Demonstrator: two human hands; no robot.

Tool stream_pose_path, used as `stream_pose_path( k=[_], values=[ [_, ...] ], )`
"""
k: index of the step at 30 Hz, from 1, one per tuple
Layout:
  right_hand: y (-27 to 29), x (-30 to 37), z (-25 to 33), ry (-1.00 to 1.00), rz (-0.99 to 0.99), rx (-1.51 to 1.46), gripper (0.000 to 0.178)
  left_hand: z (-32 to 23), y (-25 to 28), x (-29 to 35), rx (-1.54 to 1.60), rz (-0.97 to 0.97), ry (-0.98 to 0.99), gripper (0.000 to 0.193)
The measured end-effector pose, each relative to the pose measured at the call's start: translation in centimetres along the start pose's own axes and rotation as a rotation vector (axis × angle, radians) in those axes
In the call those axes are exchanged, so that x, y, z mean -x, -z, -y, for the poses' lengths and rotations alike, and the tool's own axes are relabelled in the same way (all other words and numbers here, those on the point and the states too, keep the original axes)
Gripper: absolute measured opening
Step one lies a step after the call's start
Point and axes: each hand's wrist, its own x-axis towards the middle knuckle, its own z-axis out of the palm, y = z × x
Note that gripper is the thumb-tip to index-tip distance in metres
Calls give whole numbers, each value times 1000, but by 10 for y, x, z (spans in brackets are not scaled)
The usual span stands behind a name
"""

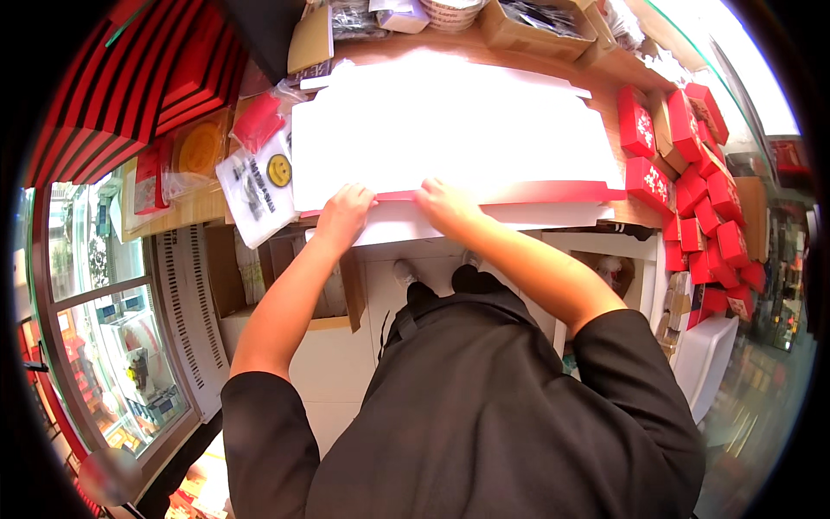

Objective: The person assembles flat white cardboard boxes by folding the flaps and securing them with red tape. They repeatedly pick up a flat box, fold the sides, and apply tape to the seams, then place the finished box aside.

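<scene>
A large white cardboard sheet, cut with flaps like a flat box blank, lies on the wooden table. Along its near side runs a folded red strip, and a white flap reaches past the table's front edge. My left hand pinches this fold left of the middle, its fingers closed. A short way to the right, my right hand presses the same fold with fingers curled together. The undersides of both hands are hidden. Glare washes out most of the sheet.
Several small red boxes are heaped at the right. Plastic packets, one with a yellow smiley, lie left of the sheet. Open cardboard cartons line the back. Striped red and black boxes are stacked far left.
</scene>
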Motion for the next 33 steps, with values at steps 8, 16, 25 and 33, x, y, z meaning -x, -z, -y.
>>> stream_pose_path(
  k=[8,16,25,33],
  values=[
    [4,29,-28,-157,-39,-44,16,-49,-19,-17,-125,18,38,27],
    [7,101,-87,-149,-165,7,12,-52,-52,-40,-40,-181,2,16],
    [2,112,-111,-165,-254,15,9,-112,-74,-74,-88,-88,-2,24],
    [26,195,-188,-275,-395,-67,13,-116,-89,-90,-132,-128,37,20]
  ],
)
